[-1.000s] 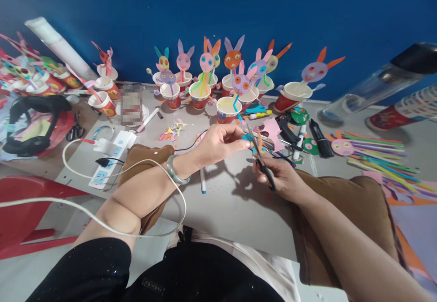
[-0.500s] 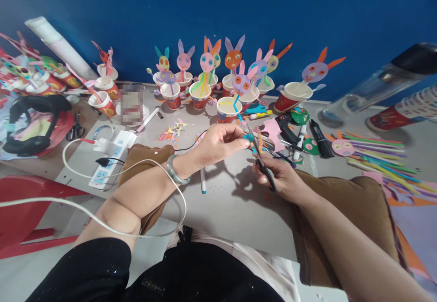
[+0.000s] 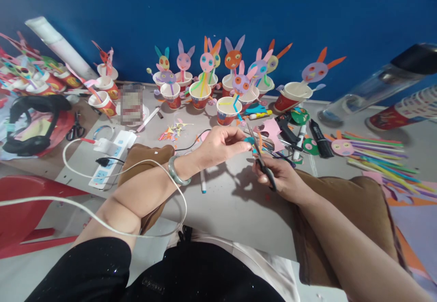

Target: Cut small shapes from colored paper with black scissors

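The left hand (image 3: 216,148) is hovering above the pale grey tabletop (image 3: 218,211), thumb and fingertips pressing together and pinching a small blue-green paper piece (image 3: 249,141). The piece is sitting in the air between the two hands, partly hidden by the fingers, so its full outline is escaping me. The right hand (image 3: 286,180) is gripping slim metal scissors with black plastic handles (image 3: 269,174), fingers curling round the loops, blades pointing away from the body and lying right beside the paper; whether the edges are biting into it, I cannot tell from this angle. Handling, by my judgement: the paper is looking almost weightless, thin and bendy, likely to be creasing or tearing under a hard squeeze but hardly slipping from dry skin. A light pinch on the rim farthest from the blades is seeming best, leaving the opposite edge free. The scissors are looking rigid, modest in weight, best held by the loops. Beyond the hands, a red-and-white paper cup (image 3: 225,118) is standing upright, a round purple paper rabbit head (image 3: 241,87) rising above it. A ragged pink paper offcut (image 3: 274,131) is lying just past the blades; a white-barrelled marker with a blue end (image 3: 203,184) is resting below the left wrist.
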Available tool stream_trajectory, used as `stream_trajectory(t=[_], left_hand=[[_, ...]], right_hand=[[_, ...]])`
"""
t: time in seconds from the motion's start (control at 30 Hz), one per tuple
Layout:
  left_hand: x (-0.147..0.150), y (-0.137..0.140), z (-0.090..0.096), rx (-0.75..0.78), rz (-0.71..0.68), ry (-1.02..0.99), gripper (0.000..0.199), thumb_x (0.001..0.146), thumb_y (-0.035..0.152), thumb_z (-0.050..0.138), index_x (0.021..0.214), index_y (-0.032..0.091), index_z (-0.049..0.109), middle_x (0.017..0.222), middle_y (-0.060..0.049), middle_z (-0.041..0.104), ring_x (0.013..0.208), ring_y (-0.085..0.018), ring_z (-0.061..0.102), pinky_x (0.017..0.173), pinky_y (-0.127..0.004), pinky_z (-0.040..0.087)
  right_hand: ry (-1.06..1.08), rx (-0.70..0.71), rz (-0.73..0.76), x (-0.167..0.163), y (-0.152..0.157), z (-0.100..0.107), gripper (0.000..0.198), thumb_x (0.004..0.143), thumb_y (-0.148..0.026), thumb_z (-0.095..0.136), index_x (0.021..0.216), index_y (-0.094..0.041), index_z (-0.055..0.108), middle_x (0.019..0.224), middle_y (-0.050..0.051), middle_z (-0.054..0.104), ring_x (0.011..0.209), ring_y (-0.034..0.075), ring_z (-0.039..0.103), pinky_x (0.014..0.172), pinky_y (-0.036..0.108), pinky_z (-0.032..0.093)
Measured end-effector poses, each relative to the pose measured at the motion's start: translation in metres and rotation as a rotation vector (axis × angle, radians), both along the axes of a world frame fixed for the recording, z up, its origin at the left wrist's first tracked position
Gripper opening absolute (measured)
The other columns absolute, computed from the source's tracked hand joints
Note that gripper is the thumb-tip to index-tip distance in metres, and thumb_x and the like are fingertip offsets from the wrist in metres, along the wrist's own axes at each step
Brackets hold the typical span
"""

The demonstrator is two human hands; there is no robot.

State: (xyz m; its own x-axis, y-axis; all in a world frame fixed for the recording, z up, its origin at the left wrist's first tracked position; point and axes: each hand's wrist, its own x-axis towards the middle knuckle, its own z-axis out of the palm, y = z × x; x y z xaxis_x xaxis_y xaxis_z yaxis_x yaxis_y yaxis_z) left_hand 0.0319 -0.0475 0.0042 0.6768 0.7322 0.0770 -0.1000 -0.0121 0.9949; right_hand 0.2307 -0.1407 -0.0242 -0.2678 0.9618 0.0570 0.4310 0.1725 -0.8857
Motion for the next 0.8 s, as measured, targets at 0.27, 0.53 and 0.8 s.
stream_trajectory(t=[0.27, 0.53, 0.8], left_hand=[[-0.0028, 0.0004, 0.0050, 0.019, 0.036, 0.019, 0.019, 0.077, 0.029, 0.070, 0.070, 0.014, 0.061, 0.067, 0.000, 0.060, 0.065, -0.008, 0.052, 0.064, -0.024, 0.042], [-0.0027, 0.0006, 0.0060, 0.028, 0.038, 0.026, 0.019, 0.078, 0.029, 0.069, 0.069, 0.014, 0.060, 0.065, 0.000, 0.058, 0.062, -0.007, 0.050, 0.060, -0.023, 0.039], [-0.0007, 0.0003, 0.0017, 0.025, 0.005, 0.021, 0.019, 0.077, 0.028, 0.070, 0.069, 0.015, 0.059, 0.063, 0.001, 0.057, 0.062, -0.008, 0.050, 0.059, -0.023, 0.039]], right_hand=[[-0.010, -0.023, -0.009, -0.0002, 0.0006, -0.0002, 0.058, 0.078, -0.076, 0.060, 0.061, -0.021, 0.052, 0.061, 0.000, 0.052, 0.062, 0.016, 0.046, 0.068, 0.034, 0.043], [-0.012, -0.023, -0.013, -0.0003, 0.0001, 0.0018, 0.057, 0.077, -0.076, 0.061, 0.062, -0.021, 0.055, 0.062, 0.001, 0.054, 0.062, 0.016, 0.047, 0.069, 0.034, 0.044], [-0.008, -0.014, -0.010, -0.0008, 0.0007, 0.0013, 0.059, 0.076, -0.077, 0.061, 0.060, -0.021, 0.053, 0.061, 0.000, 0.053, 0.061, 0.016, 0.047, 0.068, 0.034, 0.044]])
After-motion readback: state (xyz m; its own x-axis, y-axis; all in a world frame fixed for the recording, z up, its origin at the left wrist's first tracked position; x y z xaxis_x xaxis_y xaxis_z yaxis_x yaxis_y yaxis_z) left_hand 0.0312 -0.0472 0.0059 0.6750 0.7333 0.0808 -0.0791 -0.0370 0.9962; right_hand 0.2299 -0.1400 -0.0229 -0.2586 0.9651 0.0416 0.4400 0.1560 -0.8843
